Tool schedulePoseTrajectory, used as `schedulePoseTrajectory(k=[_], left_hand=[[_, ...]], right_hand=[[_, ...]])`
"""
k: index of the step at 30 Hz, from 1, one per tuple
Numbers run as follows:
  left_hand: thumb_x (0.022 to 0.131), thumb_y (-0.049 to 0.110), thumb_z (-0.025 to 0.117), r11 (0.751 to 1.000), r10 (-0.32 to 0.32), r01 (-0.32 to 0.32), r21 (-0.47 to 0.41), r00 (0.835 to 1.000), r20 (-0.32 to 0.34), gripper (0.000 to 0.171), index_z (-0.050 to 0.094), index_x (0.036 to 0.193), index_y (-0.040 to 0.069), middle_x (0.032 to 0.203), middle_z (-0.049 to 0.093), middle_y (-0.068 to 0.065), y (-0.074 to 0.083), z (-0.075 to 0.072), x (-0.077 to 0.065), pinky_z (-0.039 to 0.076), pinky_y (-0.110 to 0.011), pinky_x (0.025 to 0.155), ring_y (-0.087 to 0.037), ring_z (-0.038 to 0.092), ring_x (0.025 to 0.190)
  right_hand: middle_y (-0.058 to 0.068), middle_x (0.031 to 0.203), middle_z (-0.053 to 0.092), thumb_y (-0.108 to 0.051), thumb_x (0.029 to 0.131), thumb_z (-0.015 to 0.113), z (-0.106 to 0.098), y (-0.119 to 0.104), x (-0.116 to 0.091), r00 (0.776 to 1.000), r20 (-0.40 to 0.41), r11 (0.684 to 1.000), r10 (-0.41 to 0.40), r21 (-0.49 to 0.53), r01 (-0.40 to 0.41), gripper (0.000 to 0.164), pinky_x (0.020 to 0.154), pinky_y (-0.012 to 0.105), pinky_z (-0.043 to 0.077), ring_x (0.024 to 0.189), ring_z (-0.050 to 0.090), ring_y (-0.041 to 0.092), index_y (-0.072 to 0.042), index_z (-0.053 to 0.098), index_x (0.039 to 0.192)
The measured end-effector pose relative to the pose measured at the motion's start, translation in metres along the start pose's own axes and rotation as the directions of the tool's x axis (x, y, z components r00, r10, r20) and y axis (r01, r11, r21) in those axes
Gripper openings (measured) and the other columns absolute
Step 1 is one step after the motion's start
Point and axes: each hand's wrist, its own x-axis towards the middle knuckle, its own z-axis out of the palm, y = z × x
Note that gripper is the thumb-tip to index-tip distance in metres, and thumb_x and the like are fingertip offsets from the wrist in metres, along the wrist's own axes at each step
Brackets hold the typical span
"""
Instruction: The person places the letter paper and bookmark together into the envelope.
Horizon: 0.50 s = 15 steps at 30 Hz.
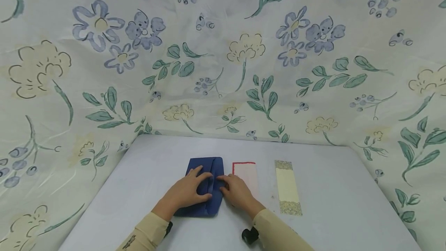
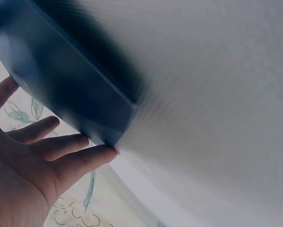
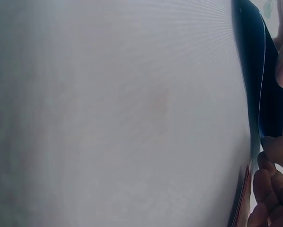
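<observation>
A dark blue paper envelope (image 1: 200, 208) lies on the white table, a fold line running down it and a flap along its right side. Spread over its middle, my left hand (image 1: 186, 191) rests with its fingers on the paper near the fold. At the flap's right edge, my right hand (image 1: 238, 192) pinches the paper between thumb and fingers. The left wrist view shows the left fingers (image 2: 84, 163) stretched along the edge of the envelope (image 2: 80, 75). In the right wrist view the right fingertips (image 3: 276, 151) meet the edge of the envelope (image 3: 271, 104).
Just right of the envelope lies a pale card with a red border (image 1: 244, 167), partly behind the right hand. Farther right is a cream strip with glittery gold ends (image 1: 287, 187). Flowered cloth (image 1: 223, 69) rises behind the white table (image 1: 331, 189).
</observation>
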Motion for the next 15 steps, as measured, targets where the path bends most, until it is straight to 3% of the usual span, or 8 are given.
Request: schedulePoseTrajectory(k=[15], left_hand=[[0.087, 0.046, 0.076, 1.000, 0.004, -0.004, 0.000, 1.000, -0.016, 0.059, 0.059, 0.139, 0.026, 0.156, 0.040, -0.023, -0.0004, 0.0004, -0.0005, 0.045, -0.067, 0.100, -0.050, 0.040, 0.141]], right_hand=[[-0.006, 0.079, 0.051, -0.014, 0.095, 0.072, -0.0003, -0.0004, 0.0001, 1.000, 0.002, 1.000, 0.012, -0.009, -0.012, 0.034, 0.063, 0.024, 0.041, 0.070, 0.047, 0.008, -0.011, 0.069, 0.129]])
